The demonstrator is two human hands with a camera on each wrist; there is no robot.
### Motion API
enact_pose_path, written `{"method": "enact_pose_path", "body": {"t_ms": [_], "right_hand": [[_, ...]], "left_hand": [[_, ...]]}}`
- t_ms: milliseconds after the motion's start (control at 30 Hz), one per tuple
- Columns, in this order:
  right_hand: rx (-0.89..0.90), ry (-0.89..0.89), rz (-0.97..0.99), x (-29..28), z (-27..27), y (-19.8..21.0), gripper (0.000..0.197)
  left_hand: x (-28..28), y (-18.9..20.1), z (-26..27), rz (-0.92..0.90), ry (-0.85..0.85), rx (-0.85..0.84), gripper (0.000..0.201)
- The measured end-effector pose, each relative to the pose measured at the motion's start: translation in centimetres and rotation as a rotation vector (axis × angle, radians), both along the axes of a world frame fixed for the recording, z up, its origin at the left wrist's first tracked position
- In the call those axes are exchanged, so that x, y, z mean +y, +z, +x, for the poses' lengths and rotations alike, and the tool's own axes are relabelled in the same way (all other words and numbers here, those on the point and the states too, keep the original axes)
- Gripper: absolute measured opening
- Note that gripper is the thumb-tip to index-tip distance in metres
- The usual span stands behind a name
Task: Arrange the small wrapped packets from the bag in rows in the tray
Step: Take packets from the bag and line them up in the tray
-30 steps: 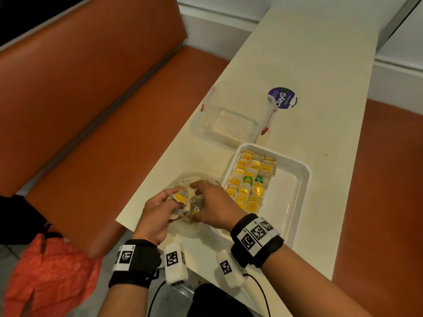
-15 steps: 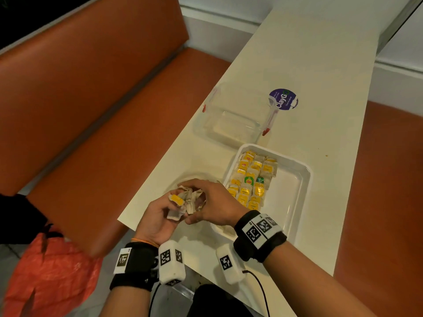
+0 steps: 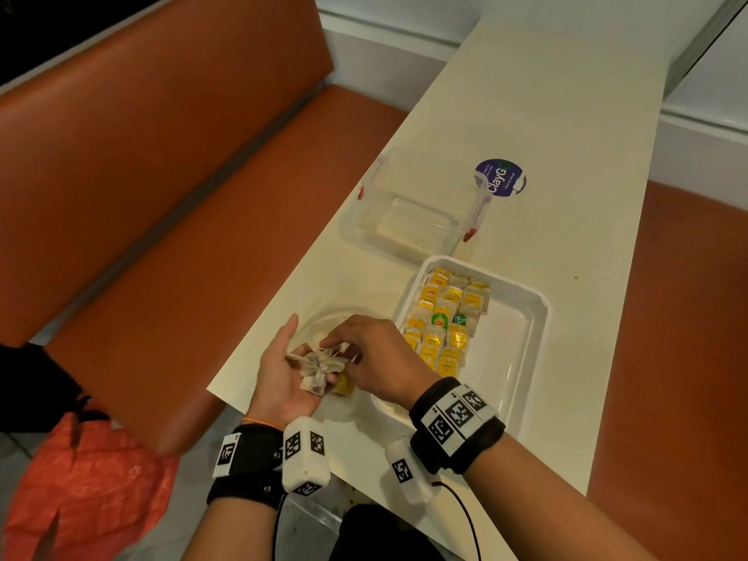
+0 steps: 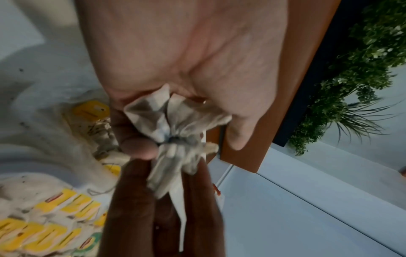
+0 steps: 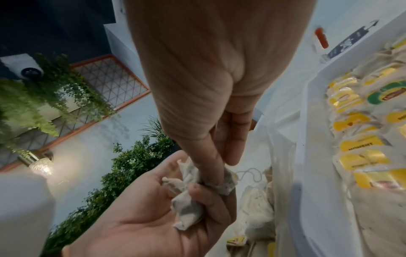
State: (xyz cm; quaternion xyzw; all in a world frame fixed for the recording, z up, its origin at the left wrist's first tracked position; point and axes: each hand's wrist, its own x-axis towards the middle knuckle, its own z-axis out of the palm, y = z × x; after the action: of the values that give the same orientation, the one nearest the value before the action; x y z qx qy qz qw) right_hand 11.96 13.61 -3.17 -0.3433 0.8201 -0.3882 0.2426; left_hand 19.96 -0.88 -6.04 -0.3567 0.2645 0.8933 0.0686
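Both hands meet over the near left corner of a pale worktop [image 3: 546, 127], working on one small bundle. The left hand [image 3: 283, 374] lies palm up, thumb pointing away, its fingers partly curled under a crumpled clump of greyish tea bags [image 3: 317, 368] that rests in the palm. The right hand [image 3: 380, 358] reaches across from the right, knuckles up, and its fingertips [image 5: 211, 173] pinch the middle of that clump, so the two hands touch through it. In the left wrist view the clump [image 4: 175, 132] looks like a bow, gathered tight at the centre under the right thumb. Just below the hands a clear plastic bag [image 3: 324, 321] lies on the worktop, with a few more packets inside; one yellow tag [image 3: 344, 384] shows beside the right hand. Immediately to the right stands a white rectangular tray [image 3: 522, 346]. Its left half holds wrapped packets [image 3: 441, 317] laid in close rows, mostly yellow, with one green-labelled packet [image 3: 440, 320] among them; the right half of the tray shows bare white. Beyond the tray sits a clear plastic box [image 3: 409, 220] with red clips on its sides, and near it a round purple sticker [image 3: 500, 177] is stuck on the worktop. An orange padded bench [image 3: 162, 196] runs along the left side, and a crumpled orange bag [image 3: 85, 487] sits on the floor at lower left. Each wrist wears a black band with square printed markers.
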Motion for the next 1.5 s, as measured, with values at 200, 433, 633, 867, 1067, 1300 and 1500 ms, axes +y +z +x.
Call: {"method": "enact_pose_path", "body": {"t_ms": [200, 433, 633, 867, 1067, 1300, 1500], "right_hand": [[-0.025, -0.033, -0.077, 0.2, 0.4, 1.4, 0.053], [-0.412, -0.244, -0.211, 2.3, -0.1, 1.6, 0.039], [-0.894, -0.435, -0.442, 4.8, -0.9, 1.1, 0.039], [-1.016, -0.561, -0.506, 7.9, -0.9, 0.9, 0.039], [-0.883, -0.583, -0.43, 10.4, 0.0, 1.5, 0.035], [-0.229, -0.544, -0.289, 12.5, 1.0, 2.4, 0.023], [0.237, -0.331, -0.308, 13.9, 1.8, 1.3, 0.026]], "left_hand": [[1.3, -0.1, -0.2, -0.006, 0.078, -0.028, 0.014], [0.7, -0.3, 0.2, 0.07, 0.187, -0.024, 0.018], [1.1, 1.1, 0.6, -0.177, -0.068, -0.003, 0.028], [4.7, 2.9, 1.0, -0.513, -0.328, 0.031, 0.042], [7.2, 2.8, 0.4, -0.631, -0.356, 0.014, 0.034], [8.6, 3.2, 0.6, -0.477, -0.34, -0.015, 0.034], [9.9, 3.6, 0.3, -0.318, -0.381, 0.025, 0.043]]}}
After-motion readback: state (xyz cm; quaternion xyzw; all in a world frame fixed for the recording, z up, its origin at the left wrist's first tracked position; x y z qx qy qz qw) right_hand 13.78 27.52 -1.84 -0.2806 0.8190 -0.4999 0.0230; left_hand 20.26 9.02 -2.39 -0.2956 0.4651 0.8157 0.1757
